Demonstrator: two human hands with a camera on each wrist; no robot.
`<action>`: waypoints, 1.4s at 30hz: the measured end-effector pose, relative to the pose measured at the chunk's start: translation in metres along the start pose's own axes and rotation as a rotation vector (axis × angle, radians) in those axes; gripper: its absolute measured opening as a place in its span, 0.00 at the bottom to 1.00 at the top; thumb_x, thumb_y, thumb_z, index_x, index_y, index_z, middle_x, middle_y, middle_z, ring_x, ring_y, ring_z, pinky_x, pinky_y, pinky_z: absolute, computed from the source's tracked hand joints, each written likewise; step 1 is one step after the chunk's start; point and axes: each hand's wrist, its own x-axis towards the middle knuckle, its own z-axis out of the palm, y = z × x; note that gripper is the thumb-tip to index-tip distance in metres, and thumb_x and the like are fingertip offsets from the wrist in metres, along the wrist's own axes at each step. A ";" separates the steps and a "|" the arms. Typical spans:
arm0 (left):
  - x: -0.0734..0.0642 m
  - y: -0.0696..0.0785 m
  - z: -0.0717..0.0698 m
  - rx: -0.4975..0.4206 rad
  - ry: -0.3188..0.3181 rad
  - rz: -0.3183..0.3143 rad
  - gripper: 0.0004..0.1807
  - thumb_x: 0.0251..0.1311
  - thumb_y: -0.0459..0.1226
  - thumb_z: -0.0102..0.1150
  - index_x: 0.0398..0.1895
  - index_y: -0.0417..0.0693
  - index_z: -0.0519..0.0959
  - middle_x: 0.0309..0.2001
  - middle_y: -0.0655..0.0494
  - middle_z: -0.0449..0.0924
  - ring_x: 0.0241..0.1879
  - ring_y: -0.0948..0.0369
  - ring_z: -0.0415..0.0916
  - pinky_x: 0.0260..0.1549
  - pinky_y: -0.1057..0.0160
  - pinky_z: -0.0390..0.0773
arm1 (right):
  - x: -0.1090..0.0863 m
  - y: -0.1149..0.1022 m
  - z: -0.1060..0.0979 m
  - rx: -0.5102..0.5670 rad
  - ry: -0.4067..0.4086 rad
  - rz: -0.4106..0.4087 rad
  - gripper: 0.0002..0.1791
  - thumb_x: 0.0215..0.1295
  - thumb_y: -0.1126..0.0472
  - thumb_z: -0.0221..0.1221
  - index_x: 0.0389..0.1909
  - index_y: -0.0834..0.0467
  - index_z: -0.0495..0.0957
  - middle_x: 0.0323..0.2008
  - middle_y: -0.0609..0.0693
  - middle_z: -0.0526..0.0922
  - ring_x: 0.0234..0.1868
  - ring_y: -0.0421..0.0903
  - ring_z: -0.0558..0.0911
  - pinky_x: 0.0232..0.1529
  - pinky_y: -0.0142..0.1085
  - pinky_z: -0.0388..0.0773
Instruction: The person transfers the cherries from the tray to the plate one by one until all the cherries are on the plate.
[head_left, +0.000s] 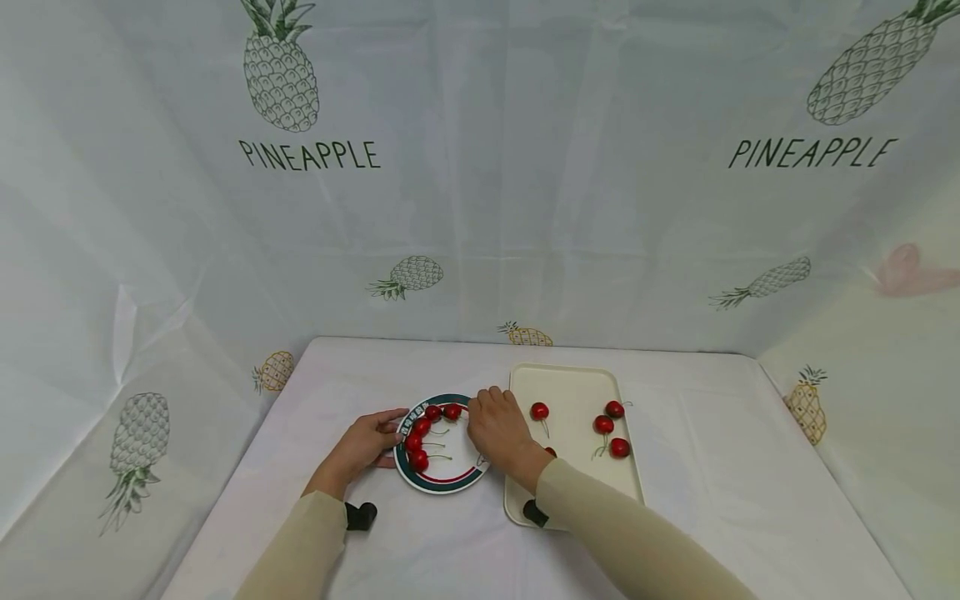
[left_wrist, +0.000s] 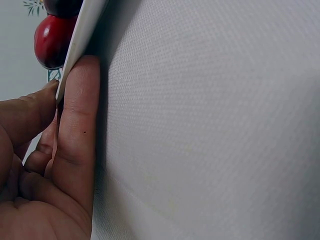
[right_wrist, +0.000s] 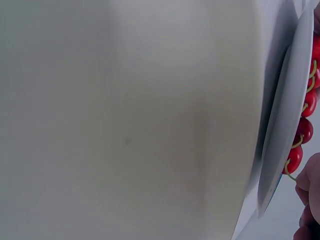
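Observation:
A round white plate (head_left: pixel 457 458) with a green and red rim lies on the table. Several glossy red cherries (head_left: pixel 422 427) with stems sit in a curve along its left and far side. My left hand (head_left: pixel 363 442) grips the plate's left rim, with the thumb over it and fingers underneath, as the left wrist view shows. Over the plate's far right edge, my right hand (head_left: pixel 501 429) has its fingers curled, pinching the stem of the end cherry (right_wrist: pixel 293 160). The fingertips are partly cut off in the right wrist view.
Right of the plate stands a cream rectangular tray (head_left: pixel 570 383), partly under my right forearm. More cherries (head_left: pixel 603 424) lie on it, one mostly hidden by the wrist. A white cloth (head_left: pixel 712 467) covers the table, and pineapple-printed curtains (head_left: pixel 525 208) hang around it.

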 end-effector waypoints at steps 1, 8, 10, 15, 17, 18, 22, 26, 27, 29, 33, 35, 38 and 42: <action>0.000 0.000 0.000 -0.001 0.000 0.000 0.28 0.73 0.30 0.60 0.75 0.53 0.74 0.63 0.38 0.76 0.39 0.57 0.83 0.36 0.58 0.90 | 0.000 0.000 0.000 -0.001 -0.002 -0.002 0.11 0.73 0.54 0.62 0.42 0.59 0.80 0.34 0.50 0.76 0.38 0.48 0.71 0.40 0.38 0.71; 0.000 0.001 0.001 -0.006 -0.003 -0.002 0.28 0.73 0.30 0.60 0.75 0.53 0.74 0.62 0.39 0.76 0.39 0.57 0.83 0.36 0.58 0.90 | -0.002 -0.003 0.001 -0.020 0.011 -0.018 0.09 0.73 0.56 0.61 0.40 0.59 0.80 0.33 0.50 0.77 0.38 0.48 0.72 0.41 0.38 0.73; 0.000 0.001 0.001 -0.008 -0.002 -0.005 0.29 0.73 0.30 0.60 0.75 0.53 0.74 0.61 0.39 0.76 0.40 0.57 0.83 0.36 0.58 0.90 | -0.002 -0.003 0.001 -0.019 0.008 -0.019 0.10 0.73 0.55 0.62 0.41 0.59 0.80 0.34 0.50 0.77 0.39 0.48 0.72 0.42 0.38 0.73; -0.001 0.000 0.002 -0.016 0.000 -0.005 0.29 0.73 0.29 0.60 0.75 0.52 0.74 0.61 0.39 0.76 0.39 0.56 0.83 0.36 0.58 0.90 | -0.003 -0.004 0.000 -0.005 -0.016 -0.007 0.16 0.72 0.48 0.63 0.44 0.58 0.82 0.36 0.50 0.78 0.41 0.48 0.73 0.45 0.39 0.75; -0.001 0.000 0.002 -0.020 0.002 -0.004 0.29 0.72 0.29 0.60 0.75 0.52 0.74 0.60 0.39 0.76 0.39 0.56 0.83 0.36 0.58 0.91 | -0.004 -0.003 0.000 -0.001 -0.017 -0.005 0.18 0.71 0.46 0.64 0.45 0.58 0.82 0.36 0.50 0.78 0.41 0.48 0.73 0.45 0.38 0.74; -0.001 0.000 0.002 -0.021 0.002 -0.001 0.29 0.72 0.29 0.60 0.75 0.51 0.74 0.60 0.39 0.76 0.39 0.56 0.83 0.36 0.58 0.91 | -0.004 -0.003 -0.001 0.002 -0.016 -0.004 0.19 0.71 0.45 0.64 0.45 0.58 0.82 0.37 0.50 0.78 0.42 0.48 0.73 0.45 0.38 0.74; -0.001 -0.002 0.002 -0.024 0.006 0.000 0.28 0.72 0.29 0.60 0.74 0.51 0.75 0.60 0.39 0.76 0.38 0.56 0.83 0.36 0.57 0.91 | -0.004 -0.002 -0.007 0.015 -0.011 0.001 0.19 0.72 0.44 0.63 0.45 0.58 0.82 0.37 0.49 0.78 0.42 0.48 0.73 0.45 0.39 0.74; 0.000 -0.003 0.002 -0.029 0.003 0.005 0.28 0.72 0.29 0.60 0.74 0.51 0.75 0.60 0.39 0.77 0.38 0.57 0.84 0.37 0.57 0.91 | -0.008 0.000 -0.011 0.029 -0.012 0.012 0.19 0.72 0.44 0.63 0.45 0.57 0.83 0.37 0.49 0.78 0.43 0.48 0.73 0.45 0.39 0.74; 0.000 -0.003 0.002 -0.031 0.003 0.004 0.28 0.72 0.29 0.60 0.75 0.51 0.75 0.60 0.39 0.77 0.39 0.57 0.84 0.37 0.57 0.91 | -0.009 0.001 -0.012 0.032 -0.011 0.016 0.19 0.72 0.44 0.64 0.45 0.57 0.83 0.37 0.49 0.78 0.43 0.48 0.73 0.45 0.38 0.74; -0.001 -0.003 0.002 -0.031 0.001 0.004 0.28 0.73 0.30 0.60 0.75 0.51 0.75 0.60 0.39 0.77 0.39 0.57 0.84 0.37 0.57 0.91 | -0.013 0.004 -0.014 0.040 0.000 0.020 0.19 0.71 0.45 0.64 0.45 0.58 0.83 0.36 0.49 0.78 0.41 0.48 0.72 0.43 0.38 0.73; -0.002 -0.001 0.001 -0.027 -0.001 0.006 0.28 0.73 0.30 0.60 0.75 0.51 0.74 0.61 0.38 0.76 0.40 0.56 0.83 0.38 0.57 0.91 | -0.022 0.012 -0.019 0.059 0.052 0.022 0.16 0.70 0.48 0.66 0.41 0.58 0.82 0.33 0.49 0.76 0.39 0.48 0.71 0.42 0.39 0.71; -0.002 0.001 0.001 -0.025 -0.001 0.007 0.28 0.73 0.29 0.60 0.75 0.51 0.74 0.62 0.38 0.75 0.40 0.56 0.83 0.38 0.57 0.91 | -0.027 0.018 -0.020 0.063 0.085 0.023 0.15 0.69 0.50 0.67 0.38 0.59 0.81 0.32 0.50 0.76 0.38 0.49 0.71 0.41 0.40 0.70; -0.003 0.002 0.001 -0.024 -0.003 0.005 0.28 0.73 0.29 0.60 0.75 0.50 0.74 0.62 0.37 0.75 0.41 0.56 0.83 0.38 0.57 0.91 | -0.036 0.030 -0.019 0.068 0.113 0.029 0.14 0.68 0.52 0.68 0.34 0.59 0.79 0.30 0.51 0.75 0.37 0.50 0.71 0.39 0.40 0.68; -0.003 0.003 0.001 -0.021 -0.001 -0.003 0.28 0.73 0.29 0.60 0.75 0.51 0.74 0.60 0.38 0.75 0.41 0.56 0.83 0.37 0.57 0.91 | -0.047 0.046 -0.016 0.076 0.131 0.047 0.14 0.67 0.54 0.68 0.31 0.59 0.78 0.29 0.52 0.73 0.36 0.51 0.71 0.38 0.41 0.66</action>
